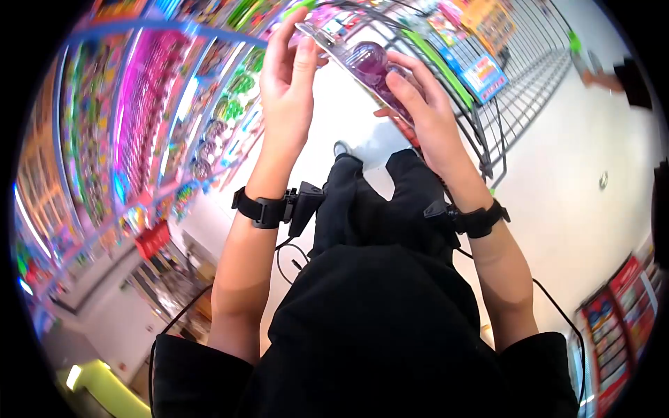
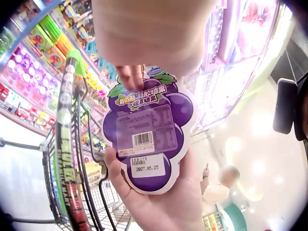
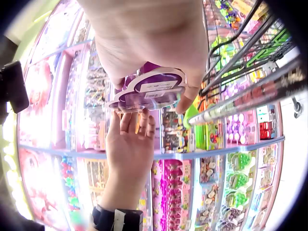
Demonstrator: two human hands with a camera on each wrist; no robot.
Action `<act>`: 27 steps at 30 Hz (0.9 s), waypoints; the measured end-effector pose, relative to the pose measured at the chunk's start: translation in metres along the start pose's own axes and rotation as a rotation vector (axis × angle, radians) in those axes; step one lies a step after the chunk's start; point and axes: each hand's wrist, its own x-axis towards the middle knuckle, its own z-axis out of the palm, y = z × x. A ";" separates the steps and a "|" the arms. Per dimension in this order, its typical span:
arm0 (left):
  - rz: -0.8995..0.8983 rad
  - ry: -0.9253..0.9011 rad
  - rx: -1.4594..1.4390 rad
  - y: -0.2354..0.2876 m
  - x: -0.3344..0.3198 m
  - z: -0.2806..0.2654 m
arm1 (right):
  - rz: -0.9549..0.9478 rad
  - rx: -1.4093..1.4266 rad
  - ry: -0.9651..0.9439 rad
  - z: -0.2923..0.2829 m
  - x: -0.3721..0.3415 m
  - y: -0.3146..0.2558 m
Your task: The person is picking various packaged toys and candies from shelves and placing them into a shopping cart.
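Note:
A flat candy pack [image 2: 144, 115] shaped like a bunch of purple grapes has a printed card back with a barcode and a white date label [image 2: 148, 166]. Clear plastic bulges over its front in the head view. My right hand [image 1: 428, 115] grips the pack by its lower end, thumb on the front and fingers behind. At the pack's other end my left hand [image 1: 287, 87] reaches up with fairly straight fingers. Its fingertips [image 2: 131, 77] lie against the card near the green leaves, and its thumb is hidden in the left wrist view.
A wire shopping cart [image 1: 512, 108] stands to the right, with colourful boxes in it. Shelves of bright toys and packs [image 1: 150, 97] line the left side. Another person's arm [image 1: 605, 81] shows at the far right. Cables hang beside both of my arms.

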 end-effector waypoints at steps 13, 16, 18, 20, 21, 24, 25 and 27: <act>-0.288 0.609 -0.487 -0.087 -0.162 -0.259 | 0.278 -0.313 -0.481 0.241 -0.014 0.173; -0.328 0.695 -0.591 -0.125 -0.205 -0.314 | 0.349 -0.479 -0.593 0.295 -0.034 0.210; -0.327 0.843 -0.408 -0.142 -0.234 -0.344 | 0.624 -0.275 -0.682 0.325 -0.037 0.243; -0.396 0.937 -0.426 -0.166 -0.249 -0.368 | 0.849 -0.159 -0.714 0.354 -0.039 0.259; -0.440 0.911 -0.499 -0.175 -0.264 -0.384 | 0.908 -0.150 -0.706 0.367 -0.043 0.266; -0.430 0.980 -0.616 -0.198 -0.300 -0.428 | 0.983 -0.281 -0.662 0.402 -0.057 0.308; -0.440 1.005 -0.596 -0.201 -0.307 -0.441 | 0.977 -0.402 -0.662 0.408 -0.057 0.323; -0.412 1.059 -0.549 -0.214 -0.323 -0.453 | 0.971 -0.579 -0.708 0.419 -0.057 0.338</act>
